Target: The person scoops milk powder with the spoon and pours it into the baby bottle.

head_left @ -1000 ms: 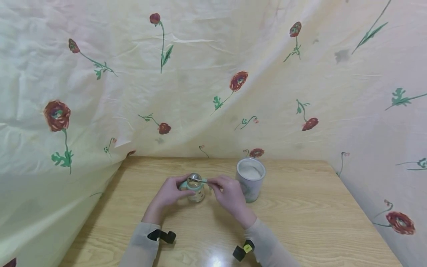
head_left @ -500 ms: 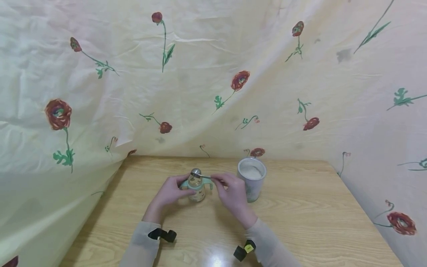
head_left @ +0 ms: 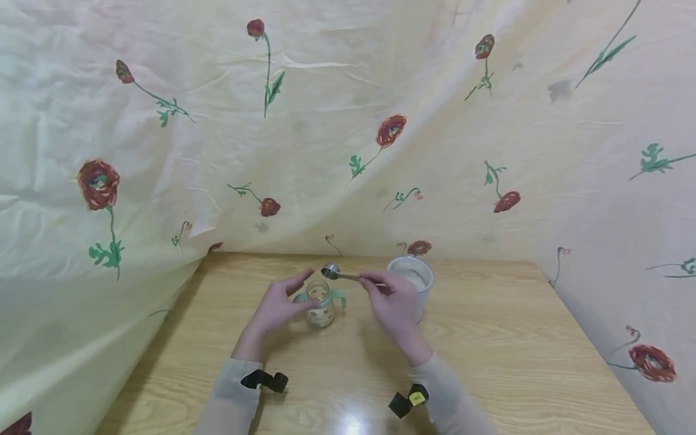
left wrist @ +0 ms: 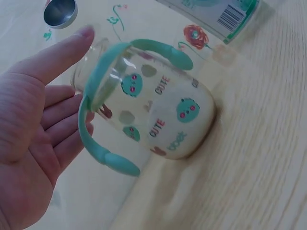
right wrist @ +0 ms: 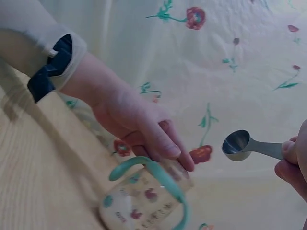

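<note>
A clear baby bottle (left wrist: 158,105) with mint-green handles and cartoon prints stands upright and uncapped on the table; something whitish shows low inside it. My left hand (head_left: 275,308) is around its neck with thumb and fingers spread apart, the thumb overlapping the neck in the right wrist view. My right hand (head_left: 391,302) pinches the handle of a metal measuring spoon (head_left: 330,271), held above and to the right of the bottle's mouth. The round bowl of the spoon (right wrist: 236,145) looks bare inside. Behind my right hand stands a can (head_left: 424,296) with pale powder in it.
The wooden table (head_left: 505,350) reaches a flower-printed cloth (head_left: 326,121) that hangs behind and along both sides. In the left wrist view, the can's label with a barcode (left wrist: 232,18) shows near the top edge.
My right hand has lifted the spoon from the bottle's mouth, up and to the right, righting it from its tipped pose. My left hand's fingers have loosened from the bottle.
</note>
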{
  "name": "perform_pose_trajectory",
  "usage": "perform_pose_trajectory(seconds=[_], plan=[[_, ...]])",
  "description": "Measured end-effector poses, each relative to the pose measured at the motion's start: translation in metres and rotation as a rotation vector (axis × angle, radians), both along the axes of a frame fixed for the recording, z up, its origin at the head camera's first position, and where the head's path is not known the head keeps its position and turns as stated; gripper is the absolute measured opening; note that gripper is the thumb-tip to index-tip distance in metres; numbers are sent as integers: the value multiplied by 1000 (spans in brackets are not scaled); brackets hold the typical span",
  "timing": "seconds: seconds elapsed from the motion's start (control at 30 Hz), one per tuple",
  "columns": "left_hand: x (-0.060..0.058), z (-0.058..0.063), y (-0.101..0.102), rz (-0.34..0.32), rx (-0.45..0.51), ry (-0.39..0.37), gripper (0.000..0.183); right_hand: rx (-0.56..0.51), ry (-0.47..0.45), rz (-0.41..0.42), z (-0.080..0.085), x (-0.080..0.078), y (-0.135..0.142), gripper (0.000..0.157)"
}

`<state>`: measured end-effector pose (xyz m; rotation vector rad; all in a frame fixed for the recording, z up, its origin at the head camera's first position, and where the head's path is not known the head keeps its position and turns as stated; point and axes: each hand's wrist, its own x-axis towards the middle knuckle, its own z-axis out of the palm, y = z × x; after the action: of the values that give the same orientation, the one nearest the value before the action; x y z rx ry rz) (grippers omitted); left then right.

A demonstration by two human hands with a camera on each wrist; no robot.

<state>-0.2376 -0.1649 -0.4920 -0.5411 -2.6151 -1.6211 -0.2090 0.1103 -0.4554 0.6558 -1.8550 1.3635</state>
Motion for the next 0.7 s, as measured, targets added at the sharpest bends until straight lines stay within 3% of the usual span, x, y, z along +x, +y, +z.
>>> perform_pose_trajectory(seconds=[0.3,0.5,0.7], plan=[[4,15,11,77,24,157,73,-84,19,-10,17,2,29,22],[7,22,21,54,76,265,74,-92,15,-102,37,14,44,21],[8,26,37,5,123,306,73,-93,50,-180,42,13,61,23]])
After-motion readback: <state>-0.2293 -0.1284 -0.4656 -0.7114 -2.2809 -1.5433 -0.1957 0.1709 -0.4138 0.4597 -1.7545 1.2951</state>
